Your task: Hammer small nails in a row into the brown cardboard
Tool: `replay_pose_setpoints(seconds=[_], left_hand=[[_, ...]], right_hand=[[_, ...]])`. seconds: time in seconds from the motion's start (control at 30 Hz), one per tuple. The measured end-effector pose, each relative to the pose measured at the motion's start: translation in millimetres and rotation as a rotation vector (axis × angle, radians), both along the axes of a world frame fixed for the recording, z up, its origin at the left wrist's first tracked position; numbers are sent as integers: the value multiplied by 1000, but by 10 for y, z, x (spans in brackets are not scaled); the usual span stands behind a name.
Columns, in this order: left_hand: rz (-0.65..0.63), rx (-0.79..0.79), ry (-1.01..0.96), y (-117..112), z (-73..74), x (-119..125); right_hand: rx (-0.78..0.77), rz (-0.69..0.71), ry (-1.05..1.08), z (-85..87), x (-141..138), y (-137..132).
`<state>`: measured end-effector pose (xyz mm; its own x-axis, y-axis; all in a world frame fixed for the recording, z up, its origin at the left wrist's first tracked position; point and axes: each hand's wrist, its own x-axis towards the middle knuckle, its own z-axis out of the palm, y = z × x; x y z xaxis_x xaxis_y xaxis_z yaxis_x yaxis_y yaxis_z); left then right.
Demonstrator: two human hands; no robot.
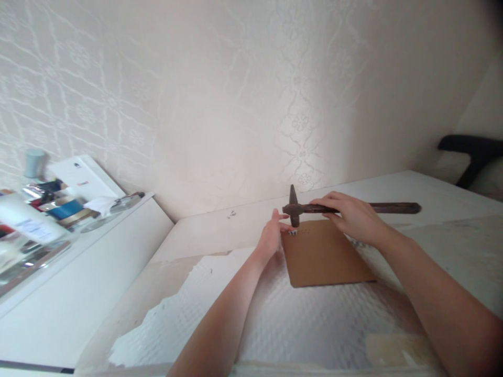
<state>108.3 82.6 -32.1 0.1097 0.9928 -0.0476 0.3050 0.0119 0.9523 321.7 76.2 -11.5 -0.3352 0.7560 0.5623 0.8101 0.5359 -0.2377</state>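
Note:
My right hand (353, 217) is closed around the dark wooden handle of a hammer (393, 208), partway along it. The hammer's dark metal head (293, 208) is above the far left corner of a flat brown board (326, 256). My left hand (272, 233) is at that corner, its fingers apart, with a fingertip close to several small shiny metal pieces (293, 232). Small dark marks run in rows across the board beside them. The hammer head partly hides the space by my left fingertips.
The board lies on textured white sheeting (168, 324) over a table against a patterned wall (236, 104). More tiny metal bits (231, 214) lie near the wall. At left, a white cabinet (98, 277) holds a white box (84, 178) and blurred clutter. A black chair part (471, 149) is at right.

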Motion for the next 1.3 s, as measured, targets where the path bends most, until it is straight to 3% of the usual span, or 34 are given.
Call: replay_pose_setpoints(seconds=[0.57, 1.3], left_hand=[[-33, -11, -74, -8, -25, -2], [-29, 26, -10, 11, -54, -11]], right_hand=[[-22, 18, -19, 5, -6, 4], [-46, 25, -27, 42, -14, -25]])
